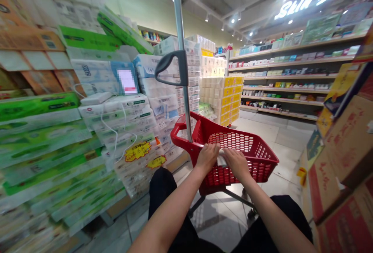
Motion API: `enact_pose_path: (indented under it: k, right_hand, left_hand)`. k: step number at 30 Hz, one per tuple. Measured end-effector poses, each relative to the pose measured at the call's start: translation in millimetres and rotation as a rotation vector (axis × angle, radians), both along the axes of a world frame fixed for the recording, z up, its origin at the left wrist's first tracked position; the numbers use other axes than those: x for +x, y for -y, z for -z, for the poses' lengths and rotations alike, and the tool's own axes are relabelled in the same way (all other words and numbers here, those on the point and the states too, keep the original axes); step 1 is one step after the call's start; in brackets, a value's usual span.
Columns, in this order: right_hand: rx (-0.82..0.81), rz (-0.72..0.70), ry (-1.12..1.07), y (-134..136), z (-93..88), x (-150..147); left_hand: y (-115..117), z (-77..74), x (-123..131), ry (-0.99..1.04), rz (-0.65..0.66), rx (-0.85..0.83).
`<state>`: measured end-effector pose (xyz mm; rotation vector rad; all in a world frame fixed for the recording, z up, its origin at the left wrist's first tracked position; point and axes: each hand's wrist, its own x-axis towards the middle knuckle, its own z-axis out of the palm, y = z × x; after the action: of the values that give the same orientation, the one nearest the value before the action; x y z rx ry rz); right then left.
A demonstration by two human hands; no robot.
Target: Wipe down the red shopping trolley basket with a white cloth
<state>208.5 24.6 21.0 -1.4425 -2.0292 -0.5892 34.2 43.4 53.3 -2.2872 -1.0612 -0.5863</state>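
Note:
A red plastic shopping cart (268, 163) with perforated basket walls stands right in front of my knees. My left hand (208, 156) is closed over its near push bar. Close beside it, my right hand (236, 162) grips the same bar, fingers curled over the far side. A short pale stretch of the bar (222, 158) shows between them. From the cart's left corner rises a tall metal pole (181, 31) with a dark grey loop handle (171, 68) partway up.
Stacked tissue packs (46, 128) line the left, with yellow price tags (137, 151) and a white cable (109, 128). Yellow-and-white packs (231, 97) stand ahead. Cardboard boxes (349, 140) rise on the right, and product shelves (279, 76) span the back. Pale tiles (287, 138) cover the floor.

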Motion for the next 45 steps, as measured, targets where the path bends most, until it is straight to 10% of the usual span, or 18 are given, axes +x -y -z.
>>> enact_pose_path:
  k: [12, 26, 45]
  right_hand:
    - [0.034, 0.16, 0.071, 14.1, 28.9, 106.6]
    - [-0.071, 0.04, -0.053, -6.7, -10.4, -29.1]
    - [-0.093, 0.115, 0.06, 1.2, 14.0, 84.5]
  left_hand:
    - [-1.3, -3.2, -8.0, 0.046, 0.014, -0.062]
    - [-0.6, -3.0, -2.9, 0.0, -0.023, -0.039]
    - [-23.0, -13.8, -38.2, -0.026, 0.082, -0.137]
